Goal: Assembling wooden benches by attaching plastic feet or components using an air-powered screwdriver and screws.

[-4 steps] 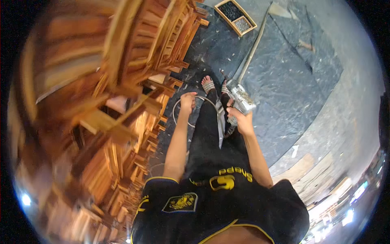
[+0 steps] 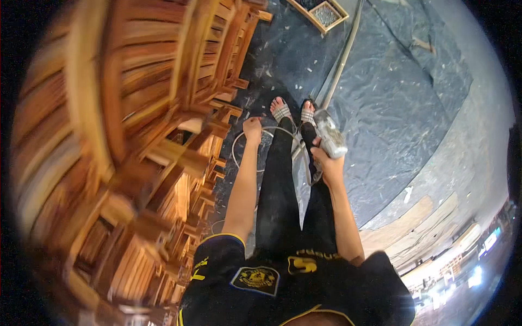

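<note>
My left hand (image 2: pixel 252 130) is closed around a thin pale hose (image 2: pixel 234 146), which hangs in a loop in front of my legs. In my right hand (image 2: pixel 329 162) is a silver pistol-grip air tool (image 2: pixel 329 133), its body blurred by motion. My fingers wrap its handle, and the hose runs up toward the handle's lower end; the exact joint is hard to make out. The tool is held over the floor, just right of my sandalled feet (image 2: pixel 280 111).
Wooden slatted furniture (image 2: pixel 147 60) stands in a row along my left side. Ahead on the dark floor sheet (image 2: pixel 391 108) lies a wooden tray (image 2: pixel 342 17) with small metal pieces. A long pale strip (image 2: pixel 342 62) stretches away from my feet. Flat boards (image 2: pixel 402 217) lie at right.
The view has shifted, so the tray sits higher and is partly cut off. The air tool has turned, its thin nose no longer showing. Both hands keep their holds.
</note>
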`<state>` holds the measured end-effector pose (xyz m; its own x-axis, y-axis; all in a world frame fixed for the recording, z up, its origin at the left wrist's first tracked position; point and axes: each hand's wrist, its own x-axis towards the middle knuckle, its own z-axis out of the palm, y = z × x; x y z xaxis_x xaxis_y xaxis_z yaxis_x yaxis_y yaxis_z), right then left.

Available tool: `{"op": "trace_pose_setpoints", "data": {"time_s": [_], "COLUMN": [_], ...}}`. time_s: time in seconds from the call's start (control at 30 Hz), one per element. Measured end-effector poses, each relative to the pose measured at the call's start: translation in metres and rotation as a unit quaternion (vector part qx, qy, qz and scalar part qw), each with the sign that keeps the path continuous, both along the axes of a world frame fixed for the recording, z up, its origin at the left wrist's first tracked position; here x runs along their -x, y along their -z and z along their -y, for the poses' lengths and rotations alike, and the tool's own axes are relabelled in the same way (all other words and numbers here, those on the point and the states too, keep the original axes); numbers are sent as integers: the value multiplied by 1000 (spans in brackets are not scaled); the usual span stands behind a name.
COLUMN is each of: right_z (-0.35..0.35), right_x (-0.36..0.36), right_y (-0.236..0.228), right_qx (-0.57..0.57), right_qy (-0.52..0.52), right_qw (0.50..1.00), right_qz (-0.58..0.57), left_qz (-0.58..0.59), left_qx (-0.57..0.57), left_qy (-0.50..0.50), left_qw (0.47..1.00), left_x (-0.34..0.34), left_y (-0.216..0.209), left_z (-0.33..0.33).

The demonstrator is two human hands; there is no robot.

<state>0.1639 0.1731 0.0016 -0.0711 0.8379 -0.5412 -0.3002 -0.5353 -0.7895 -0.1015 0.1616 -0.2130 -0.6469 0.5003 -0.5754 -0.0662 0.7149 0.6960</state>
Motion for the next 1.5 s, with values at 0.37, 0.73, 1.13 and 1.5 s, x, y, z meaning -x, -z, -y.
{"op": "trace_pose_setpoints", "data": {"time_s": [0.37,0.73,1.13,1.5], "right_z": [100,102,91,126], "right_x": [-31,-33,-36,-23], "right_y": [92,81,96,84], "right_qx": [298,362,158,235], "right_qy": [-69,-275,-320,-12], "right_qw": [941,870,905,972], "right_qz": [146,191,231,-17], "left_qz": [-187,-274,-276,-65], "left_qx": [104,101,146,-136], "left_qy": [173,104,78,13], "left_qw": [961,951,947,989], "left_x": [-22,-45,-92,-132], "left_y": [315,371,365,100], "left_z": [85,91,77,86]}}
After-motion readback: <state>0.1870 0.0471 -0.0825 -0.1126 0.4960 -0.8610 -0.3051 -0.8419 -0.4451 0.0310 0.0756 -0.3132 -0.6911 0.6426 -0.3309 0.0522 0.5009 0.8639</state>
